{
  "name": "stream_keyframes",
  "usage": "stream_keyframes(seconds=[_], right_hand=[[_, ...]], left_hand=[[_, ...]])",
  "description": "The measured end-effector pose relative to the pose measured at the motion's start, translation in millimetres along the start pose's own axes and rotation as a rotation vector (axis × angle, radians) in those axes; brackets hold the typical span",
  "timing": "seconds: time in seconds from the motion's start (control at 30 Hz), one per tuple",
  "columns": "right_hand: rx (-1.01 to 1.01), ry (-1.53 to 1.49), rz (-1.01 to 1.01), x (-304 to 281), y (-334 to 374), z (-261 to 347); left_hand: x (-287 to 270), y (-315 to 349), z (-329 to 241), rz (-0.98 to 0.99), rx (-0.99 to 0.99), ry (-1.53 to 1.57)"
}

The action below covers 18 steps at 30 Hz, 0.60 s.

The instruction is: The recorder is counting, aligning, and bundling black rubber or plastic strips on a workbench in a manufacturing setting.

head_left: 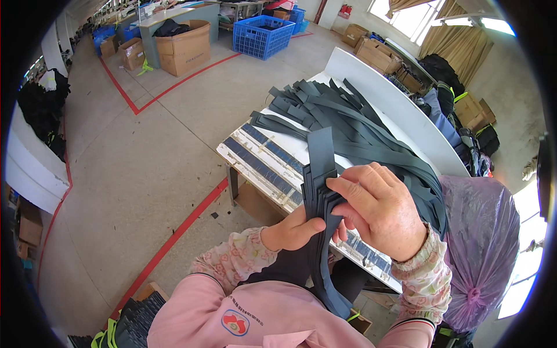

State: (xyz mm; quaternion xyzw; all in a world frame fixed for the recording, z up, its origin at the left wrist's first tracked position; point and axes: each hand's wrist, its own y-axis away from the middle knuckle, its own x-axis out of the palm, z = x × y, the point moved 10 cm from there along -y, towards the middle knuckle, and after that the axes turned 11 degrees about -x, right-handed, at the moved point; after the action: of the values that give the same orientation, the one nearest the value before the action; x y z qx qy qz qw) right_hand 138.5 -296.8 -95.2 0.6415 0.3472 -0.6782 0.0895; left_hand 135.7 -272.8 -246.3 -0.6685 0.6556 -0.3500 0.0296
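A bundle of dark grey fabric strips (320,152) stands upright in front of my chest, with one strip sticking up above the others. My left hand (295,229) is closed around the bundle, its thumb pressed across the front. The lower ends of the strips hang down past my lap. From the right, my right hand (380,206) pinches the stack's edge between thumb and forefinger, its other fingers curled. Beyond the hands, a large heap of matching strips (342,119) is spread over the white worktable (232,152) and droops toward its near right side.
A raised white panel (400,107) borders the table's far right side. A purple plastic bag (478,243) bulges at the right. Dark folded pieces (139,322) lie at lower left. Across the floor stand a cardboard box (184,51) and a blue crate (262,37).
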Motion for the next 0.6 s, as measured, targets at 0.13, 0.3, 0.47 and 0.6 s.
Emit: stream_keyframes(seconds=[0.13,0.3,0.47,0.6], right_hand=[[-0.021,-0.019,0.007,1.9,-1.7,2.6],[-0.034,-0.045,0.013,5.3,-0.9,5.4],[-0.063,-0.050,-0.018,5.6,2.2,8.6],[-0.024,-0.105,0.012,7.0,1.9,6.3]], left_hand=[[0.6,2.9,-3.6,-0.011,0.010,-0.018],[-3.3,2.2,-0.3,-0.009,-0.007,-0.028],[-5.1,4.0,-2.5,-0.045,0.032,-0.039],[-6.9,5.6,-3.2,-0.074,0.015,-0.021]])
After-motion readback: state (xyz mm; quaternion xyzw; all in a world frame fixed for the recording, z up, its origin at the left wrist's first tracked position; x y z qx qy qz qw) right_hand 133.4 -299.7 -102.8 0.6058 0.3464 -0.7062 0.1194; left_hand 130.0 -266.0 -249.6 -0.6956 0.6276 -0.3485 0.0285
